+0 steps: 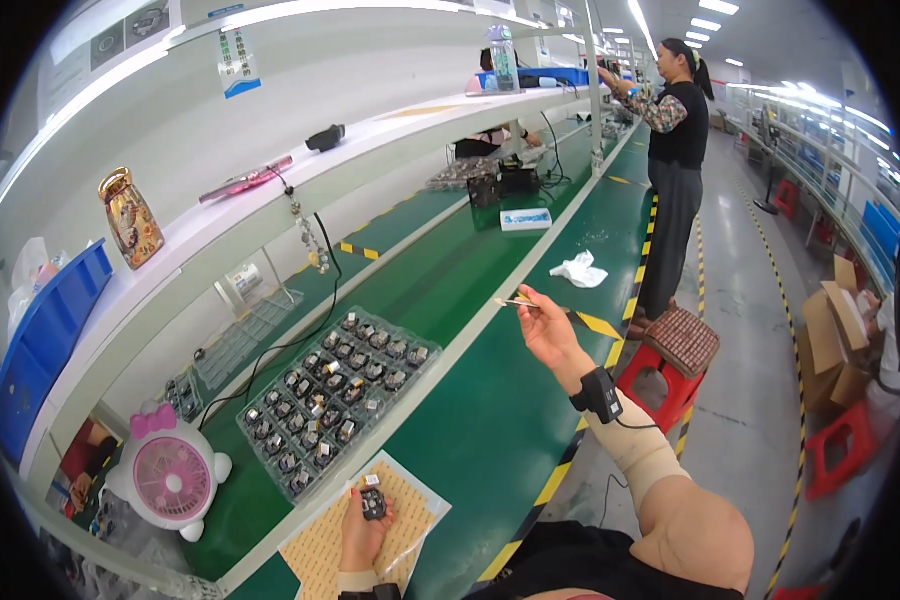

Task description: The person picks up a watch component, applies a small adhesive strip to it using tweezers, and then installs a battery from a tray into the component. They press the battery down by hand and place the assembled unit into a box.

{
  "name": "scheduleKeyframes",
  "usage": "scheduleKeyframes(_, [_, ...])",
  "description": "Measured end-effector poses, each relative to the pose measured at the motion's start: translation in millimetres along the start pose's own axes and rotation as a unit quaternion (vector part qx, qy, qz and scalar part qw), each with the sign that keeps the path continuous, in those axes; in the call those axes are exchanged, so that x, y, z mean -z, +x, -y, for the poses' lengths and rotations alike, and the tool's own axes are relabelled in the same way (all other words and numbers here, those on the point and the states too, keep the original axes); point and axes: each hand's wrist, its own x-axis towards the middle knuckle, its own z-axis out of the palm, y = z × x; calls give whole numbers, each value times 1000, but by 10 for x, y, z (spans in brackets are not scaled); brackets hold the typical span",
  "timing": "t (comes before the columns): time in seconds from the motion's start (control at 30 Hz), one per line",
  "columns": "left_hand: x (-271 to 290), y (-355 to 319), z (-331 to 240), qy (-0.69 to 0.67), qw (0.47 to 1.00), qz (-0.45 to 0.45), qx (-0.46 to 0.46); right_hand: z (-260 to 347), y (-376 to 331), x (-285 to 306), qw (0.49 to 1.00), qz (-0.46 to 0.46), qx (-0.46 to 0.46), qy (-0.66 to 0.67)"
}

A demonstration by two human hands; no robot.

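My left hand is at the near edge of the green bench, above a tan patterned sheet in a clear sleeve. Its fingers are closed round a small black electronic part with a white tab on top. Out to the right, my right hand is raised over the bench edge. Between its fingertips it pinches a thin pointed tool, seemingly tweezers, with the tip aimed left. A clear plastic tray with several similar black parts in its pockets lies ahead of my left hand.
A pink-and-white fan stands left of the tray. Crumpled tissue and a tissue box lie farther up the bench. A metal rail runs alongside the tray. A co-worker stands at the far right, near a red stool.
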Motion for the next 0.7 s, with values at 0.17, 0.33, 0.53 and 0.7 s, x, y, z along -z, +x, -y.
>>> scheduleKeyframes(0.17, [-43, 27, -39, -25, 999, -26, -7, -266, -94, 130, 999, -20, -41, 0])
scheduleKeyframes(0.33, [-24, 78, -86, 24, 1000, 1, -10, -707, -128, 517, 989, -33, -147, 13])
scheduleKeyframes(0.53, [49, -6, -111, 85, 996, 21, -15, -1496, 252, 671, 959, -39, -279, -5])
scheduleKeyframes(0.7, [41, -13, -104, 95, 995, 17, -11, -1641, 865, 708, 970, -91, -195, -113])
